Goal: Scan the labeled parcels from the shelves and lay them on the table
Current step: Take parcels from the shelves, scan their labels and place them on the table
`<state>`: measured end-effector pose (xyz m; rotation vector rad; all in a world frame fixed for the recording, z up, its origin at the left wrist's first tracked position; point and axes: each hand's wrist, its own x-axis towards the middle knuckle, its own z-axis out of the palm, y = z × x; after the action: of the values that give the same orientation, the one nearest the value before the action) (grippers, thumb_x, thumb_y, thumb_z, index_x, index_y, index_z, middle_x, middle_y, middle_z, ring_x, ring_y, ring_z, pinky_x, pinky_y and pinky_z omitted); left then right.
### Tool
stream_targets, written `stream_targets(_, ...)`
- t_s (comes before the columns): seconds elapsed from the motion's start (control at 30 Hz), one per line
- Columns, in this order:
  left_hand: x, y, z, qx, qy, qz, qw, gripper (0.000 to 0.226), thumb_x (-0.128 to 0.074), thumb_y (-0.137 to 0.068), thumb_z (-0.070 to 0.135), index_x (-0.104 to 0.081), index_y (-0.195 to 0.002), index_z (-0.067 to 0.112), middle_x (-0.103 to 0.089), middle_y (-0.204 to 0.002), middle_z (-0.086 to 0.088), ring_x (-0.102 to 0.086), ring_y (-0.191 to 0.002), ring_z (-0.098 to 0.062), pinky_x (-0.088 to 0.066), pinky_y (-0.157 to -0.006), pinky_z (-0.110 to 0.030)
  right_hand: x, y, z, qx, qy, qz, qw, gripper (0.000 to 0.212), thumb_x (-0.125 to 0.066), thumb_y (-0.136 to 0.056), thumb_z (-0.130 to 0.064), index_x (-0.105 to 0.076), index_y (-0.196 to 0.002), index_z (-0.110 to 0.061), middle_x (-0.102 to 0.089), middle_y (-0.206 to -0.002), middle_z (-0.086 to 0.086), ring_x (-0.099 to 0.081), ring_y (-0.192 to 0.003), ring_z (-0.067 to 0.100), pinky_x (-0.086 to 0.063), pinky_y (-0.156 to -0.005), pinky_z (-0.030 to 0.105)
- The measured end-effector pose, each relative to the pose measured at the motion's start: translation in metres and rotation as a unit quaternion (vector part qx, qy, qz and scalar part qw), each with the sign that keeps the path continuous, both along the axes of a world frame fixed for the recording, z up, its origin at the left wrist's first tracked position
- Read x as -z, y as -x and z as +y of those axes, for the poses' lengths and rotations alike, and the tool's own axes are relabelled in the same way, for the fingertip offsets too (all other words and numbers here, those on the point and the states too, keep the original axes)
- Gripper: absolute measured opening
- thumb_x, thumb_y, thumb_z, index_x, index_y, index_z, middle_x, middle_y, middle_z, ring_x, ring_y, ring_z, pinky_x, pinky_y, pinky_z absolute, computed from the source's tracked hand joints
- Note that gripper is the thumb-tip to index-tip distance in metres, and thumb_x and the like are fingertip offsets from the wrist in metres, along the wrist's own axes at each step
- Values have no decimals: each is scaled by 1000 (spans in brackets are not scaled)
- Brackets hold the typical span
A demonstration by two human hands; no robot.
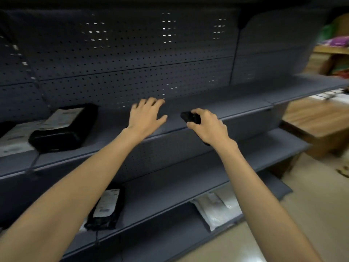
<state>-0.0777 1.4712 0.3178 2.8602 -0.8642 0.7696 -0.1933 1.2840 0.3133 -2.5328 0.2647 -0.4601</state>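
Fetch step: left hand (146,115) spread, holding nothing, right hand (207,123) gripping scanner (189,118); next likely reach black parcel (62,129), scan its label.

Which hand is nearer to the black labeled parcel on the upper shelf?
Left. The left hand hovers open to the right of the black parcel, not touching it. The right hand, gripping a black scanner, is farther to the right.

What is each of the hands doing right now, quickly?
Left hand: open, fingers spread, holding nothing.
Right hand: closed around a black scanner.
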Motion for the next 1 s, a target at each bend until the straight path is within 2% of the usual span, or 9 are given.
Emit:
stream_targets(0.2,6,53,-134,158,13,-26,987,52,-55,-94,50,-51,-139,25,-58,-131,1,-52,-119,-26,-41,-94,-44,0,98,-104,150,22,9,988,54,-59,-98,-42,-45,-147,-24,-51,-143,5,-56,-119,36,-46,-85,43)
stream_targets(0.33,13,101,-228,232,5,-22,972,53,-60,-91,51,-54,-137,26,-60,-128,1,-54,-117,-26,-42,-93,-43,8,166,-181,248,12,6,969,56,-59,-96,-45,-45,-147,-29,-52,-143,3,-55,-121,34,-46,-90,43)
stream_targets(0.43,25,134,-294,278,-15,-15,960,60,-64,-87,49,-50,-140,27,-55,-133,0,-50,-122,-25,-41,-94,-42,22,215,-234,302,-2,11,953,55,-60,-94,-48,-47,-144,-31,-55,-140,1,-56,-121,31,-47,-90,43)
stream_targets(0.57,44,191,-404,343,-50,-1,938,75,-69,-86,45,-35,-150,25,-37,-150,-5,-36,-135,-30,-38,-104,-46,45,297,-319,361,-13,19,932,53,-60,-93,-47,-50,-142,-30,-58,-136,0,-58,-116,28,-47,-81,38)
stream_targets(0.63,53,227,-463,364,-66,5,929,80,-68,-86,47,-29,-152,26,-31,-154,-6,-32,-138,-31,-36,-106,-47,48,344,-361,396,-17,29,918,51,-60,-92,-44,-52,-141,-30,-60,-133,-1,-59,-115,30,-47,-81,37)
stream_targets(0.8,79,314,-583,428,-75,21,900,82,-69,-86,45,-24,-153,30,-29,-156,-5,-28,-141,-31,-32,-109,-49,60,442,-449,466,-45,17,883,49,-58,-84,-46,-56,-132,-35,-65,-124,-1,-61,-109,33,-51,-89,49)
stream_targets(1.0,108,381,-687,481,-118,24,868,83,-69,-86,46,-24,-153,28,-30,-155,-4,-31,-138,-30,-36,-107,-47,84,512,-524,514,-48,31,856,44,-59,-89,-41,-56,-132,-32,-64,-124,1,-61,-108,31,-51,-84,43)
